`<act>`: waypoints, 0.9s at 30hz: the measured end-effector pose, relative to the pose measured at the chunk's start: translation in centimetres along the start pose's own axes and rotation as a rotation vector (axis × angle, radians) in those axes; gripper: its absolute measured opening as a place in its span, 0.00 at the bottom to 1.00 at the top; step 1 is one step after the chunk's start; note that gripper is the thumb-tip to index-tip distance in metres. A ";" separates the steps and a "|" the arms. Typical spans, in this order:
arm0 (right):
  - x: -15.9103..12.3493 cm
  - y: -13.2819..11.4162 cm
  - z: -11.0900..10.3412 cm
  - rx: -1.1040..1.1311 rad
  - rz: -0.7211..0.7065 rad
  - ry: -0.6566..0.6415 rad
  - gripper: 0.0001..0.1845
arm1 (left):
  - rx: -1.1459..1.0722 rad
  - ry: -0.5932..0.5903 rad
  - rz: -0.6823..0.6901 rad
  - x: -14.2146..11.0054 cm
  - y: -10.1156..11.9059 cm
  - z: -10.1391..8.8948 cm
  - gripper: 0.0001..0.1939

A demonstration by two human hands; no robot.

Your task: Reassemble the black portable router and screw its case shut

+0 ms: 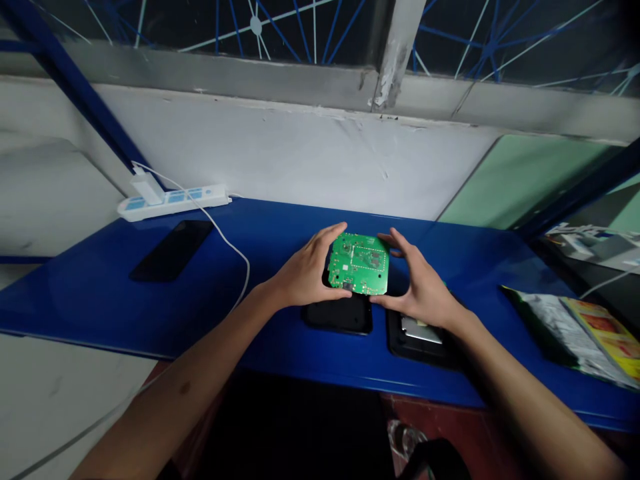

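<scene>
A green circuit board (359, 264) is held a little above the blue shelf (100, 293), tilted toward me. My left hand (306, 270) grips its left edge with thumb and fingers curled round it. My right hand (419, 283) holds its right edge, fingers curved at the top corner and thumb at the bottom. Under the board lies a black case half (340, 315). A second black case half (417, 337) with a silver plate inside lies beneath my right wrist.
A black phone (173, 250) lies flat at the left. A white power strip (173, 200) with a charger and white cable (235, 250) sits against the wall. Printed packets (575, 330) lie at the right. The shelf's front edge runs below my forearms.
</scene>
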State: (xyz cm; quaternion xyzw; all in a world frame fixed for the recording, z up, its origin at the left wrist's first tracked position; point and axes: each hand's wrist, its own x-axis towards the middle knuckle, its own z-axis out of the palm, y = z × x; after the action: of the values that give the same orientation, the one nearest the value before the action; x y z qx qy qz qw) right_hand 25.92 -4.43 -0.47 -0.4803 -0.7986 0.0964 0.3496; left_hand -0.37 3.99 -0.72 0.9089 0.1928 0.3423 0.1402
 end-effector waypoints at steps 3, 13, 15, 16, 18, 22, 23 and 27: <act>0.0 -0.1 0.0 -0.005 -0.003 -0.019 0.65 | 0.020 -0.006 0.003 0.0 0.2 -0.1 0.65; 0.0 -0.2 0.2 -0.012 0.003 -0.020 0.64 | 0.038 0.073 0.111 -0.1 -0.6 0.4 0.61; 0.0 -0.2 0.3 -0.017 0.000 -0.021 0.64 | 0.040 0.075 0.112 -0.1 -0.7 0.4 0.60; 0.0 -0.2 0.3 -0.020 0.000 -0.021 0.64 | 0.040 0.077 0.110 -0.1 -0.7 0.4 0.60; 0.0 -0.2 0.2 -0.024 0.001 -0.020 0.64 | 0.041 0.078 0.109 -0.2 -0.7 0.4 0.60; 0.0 -0.3 0.2 -0.037 0.001 -0.022 0.65 | 0.054 0.072 0.122 -0.1 -0.6 0.4 0.59; -0.1 -0.3 0.1 -0.038 0.001 -0.020 0.65 | 0.057 0.072 0.125 -0.1 -0.5 0.3 0.59; -0.1 -0.3 0.1 -0.035 -0.006 -0.015 0.66 | 0.061 0.070 0.130 0.0 -0.3 0.2 0.59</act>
State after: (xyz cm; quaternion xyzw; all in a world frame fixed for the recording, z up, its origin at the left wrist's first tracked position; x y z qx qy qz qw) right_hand 25.68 -4.62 -0.42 -0.4831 -0.8043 0.0851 0.3353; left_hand -0.34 4.26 -0.95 0.9107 0.1485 0.3764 0.0831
